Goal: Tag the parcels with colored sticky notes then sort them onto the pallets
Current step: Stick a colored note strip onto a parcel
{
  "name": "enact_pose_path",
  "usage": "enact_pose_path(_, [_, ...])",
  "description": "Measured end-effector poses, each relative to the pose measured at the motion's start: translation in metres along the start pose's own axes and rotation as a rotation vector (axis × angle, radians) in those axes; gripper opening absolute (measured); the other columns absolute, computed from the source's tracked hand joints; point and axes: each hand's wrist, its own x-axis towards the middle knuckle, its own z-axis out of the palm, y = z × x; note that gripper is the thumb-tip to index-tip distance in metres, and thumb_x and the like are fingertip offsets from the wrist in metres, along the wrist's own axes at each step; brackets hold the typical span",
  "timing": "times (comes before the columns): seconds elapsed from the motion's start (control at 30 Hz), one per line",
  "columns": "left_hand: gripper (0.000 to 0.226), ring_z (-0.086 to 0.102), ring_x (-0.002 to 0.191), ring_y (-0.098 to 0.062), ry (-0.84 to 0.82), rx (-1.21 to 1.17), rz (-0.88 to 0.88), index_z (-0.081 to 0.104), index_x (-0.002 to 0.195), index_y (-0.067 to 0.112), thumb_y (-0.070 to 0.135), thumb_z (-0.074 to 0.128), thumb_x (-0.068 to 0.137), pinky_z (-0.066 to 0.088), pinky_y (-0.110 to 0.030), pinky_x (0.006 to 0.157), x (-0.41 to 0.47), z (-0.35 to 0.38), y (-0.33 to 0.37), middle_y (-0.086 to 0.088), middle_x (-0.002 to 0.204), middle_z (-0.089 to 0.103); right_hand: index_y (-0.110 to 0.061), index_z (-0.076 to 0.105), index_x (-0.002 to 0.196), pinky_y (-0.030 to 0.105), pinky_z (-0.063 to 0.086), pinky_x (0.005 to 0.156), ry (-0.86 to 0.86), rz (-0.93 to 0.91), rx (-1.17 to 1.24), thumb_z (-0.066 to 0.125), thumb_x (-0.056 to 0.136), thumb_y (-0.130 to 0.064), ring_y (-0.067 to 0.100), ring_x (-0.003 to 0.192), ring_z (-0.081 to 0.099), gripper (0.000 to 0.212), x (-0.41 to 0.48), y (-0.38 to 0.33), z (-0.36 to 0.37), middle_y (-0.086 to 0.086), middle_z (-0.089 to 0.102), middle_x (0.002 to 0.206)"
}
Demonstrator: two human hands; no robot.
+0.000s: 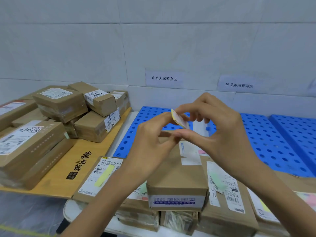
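A small pad of sticky notes (179,119), yellow at its edge and pink on its face, is held up above the parcels. My left hand (152,144) grips it from the left between thumb and forefinger. My right hand (220,130) pinches its upper right corner with curled fingers. Right under my hands stands a brown cardboard parcel (177,175) with a white label and a pink note (202,152) at its far edge. To its left lies a parcel (95,178) bearing a yellow note (104,176); to its right lies a parcel (224,190) bearing a pale green note (217,180).
Blue perforated pallets (266,139) run along the wall under two paper signs (164,78). A pile of several untagged brown parcels (59,103) sits on a flat orange cardboard sheet (68,168) at left. More parcels lie at the lower right edge.
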Motion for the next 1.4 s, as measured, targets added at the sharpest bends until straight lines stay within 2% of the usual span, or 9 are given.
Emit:
enact_pose_path(0.17, [0.016, 0.063, 0.094, -0.008, 0.096, -0.041, -0.021, 0.066, 0.100, 0.020, 0.018, 0.068, 0.084, 0.053, -0.019, 0.079, 0.001, -0.003, -0.001, 0.011, 0.095, 0.066, -0.010, 0.053, 0.089, 0.022, 0.050, 0.065, 0.022, 0.359, 0.506, 0.064, 0.087, -0.002, 0.013, 0.064, 0.060, 0.014, 0.003, 0.003, -0.003, 0.003, 0.062, 0.071])
enact_pose_path(0.33, [0.029, 0.067, 0.095, -0.013, 0.155, -0.363, -0.152, 0.068, 0.103, 0.015, 0.004, 0.073, 0.077, 0.052, -0.021, 0.083, 0.002, -0.009, -0.004, 0.001, 0.099, 0.070, -0.008, 0.058, 0.093, 0.019, 0.051, 0.073, -0.030, 0.587, 0.763, 0.060, 0.088, -0.007, 0.015, 0.070, 0.065, 0.005, -0.002, 0.015, -0.002, 0.005, 0.071, 0.076])
enact_pose_path(0.4, [0.027, 0.068, 0.092, -0.009, 0.177, -0.389, -0.179, 0.068, 0.101, 0.014, 0.006, 0.073, 0.075, 0.051, -0.018, 0.080, 0.002, -0.008, -0.004, 0.005, 0.095, 0.072, -0.012, 0.063, 0.092, 0.022, 0.051, 0.076, -0.038, 0.576, 0.692, 0.063, 0.087, -0.009, 0.013, 0.078, 0.066, 0.005, -0.006, 0.017, 0.002, 0.002, 0.071, 0.083])
enact_pose_path(0.47, [0.027, 0.068, 0.092, -0.008, 0.197, -0.291, -0.150, 0.069, 0.100, 0.015, 0.016, 0.072, 0.073, 0.053, -0.022, 0.079, 0.000, -0.006, -0.004, 0.006, 0.096, 0.072, -0.019, 0.066, 0.090, 0.025, 0.050, 0.083, -0.029, 0.443, 0.396, 0.068, 0.086, -0.017, 0.009, 0.091, 0.064, 0.005, -0.008, 0.017, 0.005, -0.008, 0.068, 0.092])
enact_pose_path(0.57, [0.024, 0.068, 0.090, -0.009, 0.218, -0.144, -0.121, 0.072, 0.100, 0.017, 0.020, 0.075, 0.076, 0.057, -0.025, 0.076, -0.002, -0.004, -0.003, 0.011, 0.092, 0.072, -0.026, 0.068, 0.089, 0.016, 0.040, 0.083, -0.055, 0.223, 0.101, 0.067, 0.084, -0.033, 0.011, 0.097, 0.056, 0.009, -0.006, 0.013, 0.004, -0.010, 0.060, 0.094])
enact_pose_path(0.7, [0.035, 0.065, 0.083, -0.002, 0.206, 0.171, 0.093, 0.070, 0.109, 0.012, 0.029, 0.071, 0.080, 0.054, -0.014, 0.069, -0.003, -0.002, -0.003, 0.006, 0.086, 0.071, -0.019, 0.066, 0.079, 0.011, 0.036, 0.074, -0.107, 0.176, 0.170, 0.070, 0.079, -0.029, 0.008, 0.079, 0.056, 0.011, 0.000, 0.006, 0.002, -0.007, 0.063, 0.080])
enact_pose_path(0.97, [0.033, 0.066, 0.088, 0.002, 0.129, 0.306, 0.142, 0.050, 0.116, 0.034, 0.042, 0.059, 0.085, 0.057, -0.027, 0.072, -0.006, -0.004, 0.000, 0.014, 0.094, 0.067, -0.012, 0.065, 0.076, 0.037, 0.053, 0.079, -0.233, 0.333, 0.358, 0.076, 0.067, -0.035, 0.019, 0.075, 0.065, 0.028, 0.003, 0.005, -0.006, 0.000, 0.068, 0.074])
enact_pose_path(1.2, [0.036, 0.064, 0.091, 0.005, 0.118, 0.212, 0.116, 0.053, 0.109, 0.030, 0.029, 0.072, 0.079, 0.052, -0.008, 0.075, -0.006, -0.003, 0.003, 0.013, 0.094, 0.066, -0.009, 0.066, 0.076, 0.014, 0.049, 0.070, -0.335, 0.427, 0.504, 0.072, 0.071, -0.023, 0.008, 0.072, 0.066, 0.016, 0.007, 0.009, -0.014, -0.005, 0.069, 0.071])
enact_pose_path(1.4, [0.031, 0.066, 0.087, 0.004, 0.145, 0.163, 0.094, 0.064, 0.100, 0.009, 0.010, 0.080, 0.074, 0.051, -0.006, 0.070, -0.006, -0.004, -0.002, 0.007, 0.086, 0.069, -0.012, 0.069, 0.076, 0.014, 0.050, 0.074, -0.335, 0.465, 0.503, 0.071, 0.071, -0.025, 0.007, 0.075, 0.067, 0.015, 0.008, 0.012, -0.016, -0.005, 0.071, 0.074])
